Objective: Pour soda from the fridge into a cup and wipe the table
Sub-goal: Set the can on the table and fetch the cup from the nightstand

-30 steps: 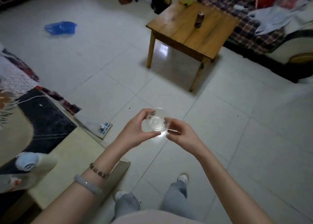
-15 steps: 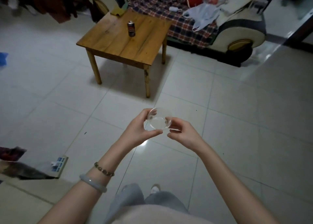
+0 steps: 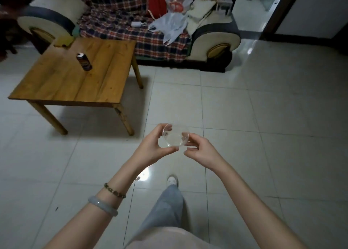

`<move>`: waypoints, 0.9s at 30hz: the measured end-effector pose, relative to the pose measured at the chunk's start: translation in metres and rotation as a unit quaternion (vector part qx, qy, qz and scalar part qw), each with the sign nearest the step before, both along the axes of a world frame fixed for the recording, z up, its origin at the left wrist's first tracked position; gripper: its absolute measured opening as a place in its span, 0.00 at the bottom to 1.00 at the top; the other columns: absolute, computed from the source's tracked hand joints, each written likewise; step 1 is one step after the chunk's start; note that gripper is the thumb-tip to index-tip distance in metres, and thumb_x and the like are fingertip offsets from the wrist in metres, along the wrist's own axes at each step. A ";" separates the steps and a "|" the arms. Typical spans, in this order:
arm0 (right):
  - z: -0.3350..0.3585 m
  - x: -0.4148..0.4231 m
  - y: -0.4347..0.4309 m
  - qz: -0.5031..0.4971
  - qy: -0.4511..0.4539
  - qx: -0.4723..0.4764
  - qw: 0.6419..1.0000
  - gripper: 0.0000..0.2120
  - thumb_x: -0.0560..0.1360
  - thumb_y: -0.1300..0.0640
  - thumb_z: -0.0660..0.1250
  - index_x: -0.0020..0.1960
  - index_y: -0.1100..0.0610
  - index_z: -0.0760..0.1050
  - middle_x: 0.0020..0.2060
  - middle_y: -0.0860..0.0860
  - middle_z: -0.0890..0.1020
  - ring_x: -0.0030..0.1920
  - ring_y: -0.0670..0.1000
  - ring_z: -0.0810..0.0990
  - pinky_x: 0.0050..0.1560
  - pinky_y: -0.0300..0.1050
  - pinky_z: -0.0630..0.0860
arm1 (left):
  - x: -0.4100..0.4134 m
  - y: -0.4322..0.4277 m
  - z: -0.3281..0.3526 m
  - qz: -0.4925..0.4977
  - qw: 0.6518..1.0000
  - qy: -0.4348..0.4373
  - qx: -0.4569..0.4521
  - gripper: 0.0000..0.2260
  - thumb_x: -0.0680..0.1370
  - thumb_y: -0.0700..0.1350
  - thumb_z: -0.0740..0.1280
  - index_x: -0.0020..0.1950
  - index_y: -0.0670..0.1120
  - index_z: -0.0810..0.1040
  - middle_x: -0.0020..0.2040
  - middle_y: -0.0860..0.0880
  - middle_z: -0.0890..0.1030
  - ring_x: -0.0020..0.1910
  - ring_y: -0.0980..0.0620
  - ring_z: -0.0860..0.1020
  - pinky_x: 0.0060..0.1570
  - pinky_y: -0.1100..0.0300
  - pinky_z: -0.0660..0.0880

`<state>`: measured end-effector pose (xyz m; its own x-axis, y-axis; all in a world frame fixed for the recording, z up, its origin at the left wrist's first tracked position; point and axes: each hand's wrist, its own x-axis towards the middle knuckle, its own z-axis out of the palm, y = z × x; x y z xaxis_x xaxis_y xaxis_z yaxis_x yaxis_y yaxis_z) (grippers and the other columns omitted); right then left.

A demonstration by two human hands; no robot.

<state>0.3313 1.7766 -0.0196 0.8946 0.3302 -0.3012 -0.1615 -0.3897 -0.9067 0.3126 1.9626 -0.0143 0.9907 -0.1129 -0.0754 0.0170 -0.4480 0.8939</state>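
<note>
We hold a clear cup (image 3: 174, 137) out in front of us with both arms stretched forward. Our left hand (image 3: 150, 147) curls round its near side, thumb underneath; our right hand (image 3: 202, 150) pinches its rim with thumb and fingertips. Up and to the left of our hands, well apart, a soda can (image 3: 84, 61) stands on the wooden table (image 3: 56, 86).
</note>
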 end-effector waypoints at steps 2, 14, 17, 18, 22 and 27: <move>0.001 0.039 -0.001 -0.001 -0.001 -0.005 1.000 0.25 0.69 0.71 0.64 0.63 0.54 0.71 0.56 0.51 0.78 0.58 0.50 0.77 0.60 0.48 0.75 | 0.042 -0.001 0.000 -0.006 1.000 -0.007 -0.001 0.27 0.68 0.46 0.77 0.63 0.54 0.70 0.57 0.65 0.74 0.57 0.67 0.73 0.55 0.73 0.68; 0.017 0.252 0.017 -0.002 0.009 0.008 1.000 0.22 0.70 0.71 0.64 0.61 0.54 0.72 0.56 0.52 0.78 0.59 0.50 0.76 0.56 0.46 0.76 | 0.250 0.016 0.016 0.004 1.000 -0.015 0.003 0.26 0.68 0.46 0.76 0.62 0.55 0.70 0.56 0.67 0.74 0.56 0.67 0.73 0.56 0.70 0.70; 0.014 0.294 0.024 0.012 0.013 0.011 1.000 0.22 0.70 0.70 0.64 0.59 0.52 0.72 0.56 0.51 0.78 0.59 0.50 0.76 0.57 0.45 0.76 | 0.288 0.022 0.017 0.012 1.000 -0.013 0.009 0.26 0.68 0.47 0.76 0.62 0.56 0.69 0.55 0.68 0.73 0.55 0.70 0.72 0.54 0.69 0.70; 0.013 0.309 0.026 0.017 0.014 0.013 1.000 0.22 0.70 0.70 0.65 0.58 0.51 0.72 0.56 0.51 0.78 0.59 0.50 0.76 0.57 0.45 0.76 | 0.300 0.024 0.017 0.016 1.000 -0.011 0.007 0.26 0.68 0.46 0.76 0.62 0.56 0.68 0.55 0.68 0.72 0.54 0.71 0.72 0.54 0.70 0.69; 0.005 0.374 0.036 0.053 0.022 0.008 0.998 0.23 0.70 0.70 0.65 0.62 0.54 0.72 0.58 0.53 0.78 0.60 0.49 0.76 0.58 0.44 0.75 | 0.354 0.033 0.010 0.039 0.999 -0.005 0.011 0.26 0.68 0.47 0.76 0.62 0.55 0.68 0.55 0.67 0.72 0.54 0.70 0.72 0.53 0.71 0.68; -0.004 0.483 0.052 0.111 0.015 -0.005 0.994 0.23 0.70 0.68 0.65 0.63 0.56 0.72 0.59 0.53 0.78 0.60 0.50 0.76 0.60 0.47 0.75 | 0.442 0.045 0.002 0.086 0.996 -0.007 0.015 0.28 0.68 0.48 0.76 0.65 0.54 0.68 0.58 0.62 0.73 0.57 0.64 0.73 0.59 0.63 0.71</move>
